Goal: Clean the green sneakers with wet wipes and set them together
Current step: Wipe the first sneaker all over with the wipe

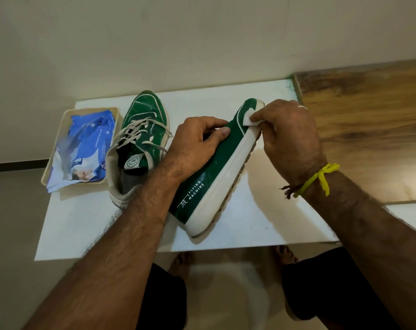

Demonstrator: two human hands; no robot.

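Sneaker [216, 172] tilted on its side, toe being wiped.
L hand [195, 139] grips upper; R hand [290, 134] pinches wipe [251, 120]. Next, probably: sole rim, then beside 2nd sneaker [140, 129].

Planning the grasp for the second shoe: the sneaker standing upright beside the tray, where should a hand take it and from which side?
Best guess: take the upright sneaker at its heel collar, coming from above on the near side. It stands on its sole with the open mouth facing the person, so fingers can hook inside. The tray crowds one side, and the left hand, holding the tilted sneaker, crowds the other.
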